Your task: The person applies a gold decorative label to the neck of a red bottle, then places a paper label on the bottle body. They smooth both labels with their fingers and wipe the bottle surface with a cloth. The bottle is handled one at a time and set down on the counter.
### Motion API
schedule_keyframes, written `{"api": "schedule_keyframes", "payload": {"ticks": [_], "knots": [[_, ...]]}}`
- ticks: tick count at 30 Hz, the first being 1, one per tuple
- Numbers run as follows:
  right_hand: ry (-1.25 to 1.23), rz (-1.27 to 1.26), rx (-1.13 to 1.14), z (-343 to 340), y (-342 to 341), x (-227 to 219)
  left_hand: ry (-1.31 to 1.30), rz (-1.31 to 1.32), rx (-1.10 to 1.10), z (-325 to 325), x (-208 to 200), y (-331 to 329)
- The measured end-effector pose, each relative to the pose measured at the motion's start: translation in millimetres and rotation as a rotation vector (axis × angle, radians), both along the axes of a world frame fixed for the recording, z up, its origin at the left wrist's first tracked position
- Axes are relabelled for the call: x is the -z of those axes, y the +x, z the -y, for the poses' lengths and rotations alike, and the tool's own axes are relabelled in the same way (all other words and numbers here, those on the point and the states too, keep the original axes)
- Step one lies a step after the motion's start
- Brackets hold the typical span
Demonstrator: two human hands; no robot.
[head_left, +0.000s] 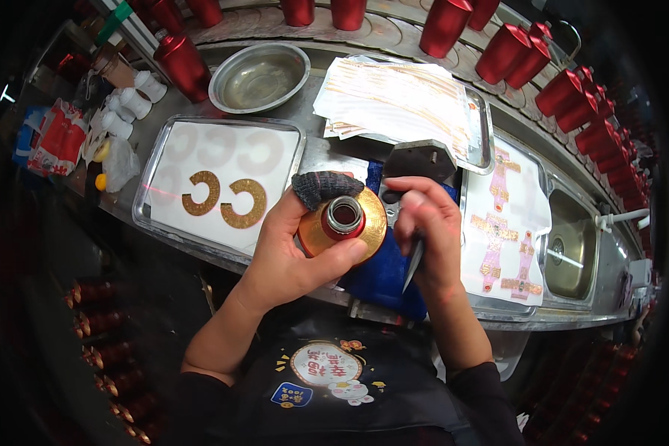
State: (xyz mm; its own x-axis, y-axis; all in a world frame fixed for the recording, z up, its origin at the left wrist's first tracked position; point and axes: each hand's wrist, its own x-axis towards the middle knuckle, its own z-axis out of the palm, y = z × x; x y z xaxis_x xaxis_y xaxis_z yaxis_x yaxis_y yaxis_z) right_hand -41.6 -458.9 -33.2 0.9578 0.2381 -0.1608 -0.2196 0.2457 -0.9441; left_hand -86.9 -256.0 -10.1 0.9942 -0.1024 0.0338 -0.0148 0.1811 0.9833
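My left hand [293, 249] grips a bottle [344, 215] with an open metal-rimmed neck. Its thumb lies on the shoulder, and a dark knitted finger cover [327, 187] wraps its far fingers. Round the red neck sits a gold patterned collar [377, 223]; the rest of the bottle is hidden below. Just right of the bottle, my right hand [432, 227] is closed on dark, pointed tweezers [415, 264], their tip toward me. To the left, two gold C-shaped labels [243, 204] lie on a white backing sheet in a metal tray [299, 141].
A metal bowl [260, 78] stands behind the tray. Stacked label sheets [394, 97] lie at the back; pink-and-gold cross-shaped labels [492, 238] lie at right, beside a sink [572, 260]. Red bottles [446, 28] line a curved conveyor [394, 37]. Blue material [383, 286] lies beneath my hands.
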Motion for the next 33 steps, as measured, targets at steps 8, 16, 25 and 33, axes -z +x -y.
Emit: {"api": "schedule_keyframes", "payload": {"ticks": [8,16,25,33], "knots": [[-0.135,0.184,0.116,-2,-41,-55,-0.123,-0.073,0.112,-13,3,-2],[-0.534,0.394,0.181,-5,-7,-41,-0.054,-0.008,0.122,-14,6,-1],[-0.497,0.525,0.209,-1,-18,-44,-0.100,-0.041,0.121,-11,6,-1],[-0.577,0.904,0.136,11,-14,-45,-0.075,0.120,0.196,-21,16,3]]}}
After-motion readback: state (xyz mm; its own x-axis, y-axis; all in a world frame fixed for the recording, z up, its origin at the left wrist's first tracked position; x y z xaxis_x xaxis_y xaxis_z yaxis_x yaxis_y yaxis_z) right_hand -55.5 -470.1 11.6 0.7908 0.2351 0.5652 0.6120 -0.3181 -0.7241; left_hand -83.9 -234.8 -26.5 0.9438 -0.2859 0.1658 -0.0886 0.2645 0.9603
